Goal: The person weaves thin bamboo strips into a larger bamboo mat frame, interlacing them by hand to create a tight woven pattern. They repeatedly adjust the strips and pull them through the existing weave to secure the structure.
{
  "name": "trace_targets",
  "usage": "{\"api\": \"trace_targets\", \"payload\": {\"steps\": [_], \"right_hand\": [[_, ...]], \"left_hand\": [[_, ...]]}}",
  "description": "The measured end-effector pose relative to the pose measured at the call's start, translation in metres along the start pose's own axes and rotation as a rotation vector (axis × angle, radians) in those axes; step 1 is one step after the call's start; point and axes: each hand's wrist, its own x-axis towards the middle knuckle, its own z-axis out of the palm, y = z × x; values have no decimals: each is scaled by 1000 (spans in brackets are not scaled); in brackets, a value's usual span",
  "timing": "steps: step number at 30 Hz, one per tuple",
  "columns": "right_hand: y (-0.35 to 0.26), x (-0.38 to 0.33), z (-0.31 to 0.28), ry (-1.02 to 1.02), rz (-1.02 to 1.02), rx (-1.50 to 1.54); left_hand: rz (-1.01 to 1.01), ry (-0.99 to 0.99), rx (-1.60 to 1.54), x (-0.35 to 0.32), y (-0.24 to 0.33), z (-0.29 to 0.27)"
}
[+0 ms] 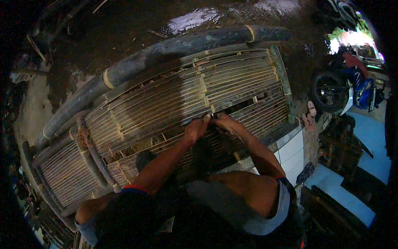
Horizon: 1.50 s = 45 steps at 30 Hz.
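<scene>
Beneath my hands lies a panel of thin bamboo slats [153,93], set in a frame of thicker poles. My left hand [197,127] is closed over the middle of it, thumb and fingers pinched together. Close beside it, my right hand [225,122] is closed too, its fingertips almost meeting the left ones. A short pale cross strip [202,85] runs up the slats from where the fingertips meet. What the fingers pinch is too small and dark to make out. Dark gaps show between the slats on both sides of my hands.
A thick bamboo pole [174,46] curves along the panel's far side. At the left, upright poles [93,162] bound a second slatted section. White tiles [290,149] edge the right side, near pink sandals [309,117]. A blue motorbike [365,92] stands at far right.
</scene>
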Motion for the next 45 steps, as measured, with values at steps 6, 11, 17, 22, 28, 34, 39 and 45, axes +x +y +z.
{"api": "trace_targets", "payload": {"steps": [6,11,17,22,28,34,39,45], "right_hand": [[-49,14,18,-37,240,225],[16,37,18,41,213,-2],[27,12,-13,13,-166,-1422],[-83,-56,-48,114,-99,-1310],[44,-57,-31,589,-112,-863],[-18,-35,31,429,-175,-48],[63,-26,57,464,-308,234],[-4,-35,64,415,144,-357]], "left_hand": [[17,-23,-212,48,-36,23],[7,-205,-273,55,-23,25],[201,130,-64,28,-29,32],[213,287,36,-4,-20,15],[241,326,121,16,-10,34],[453,580,-245,0,-27,37],[659,442,-166,-6,-18,28],[671,403,-74,0,-42,20]]}}
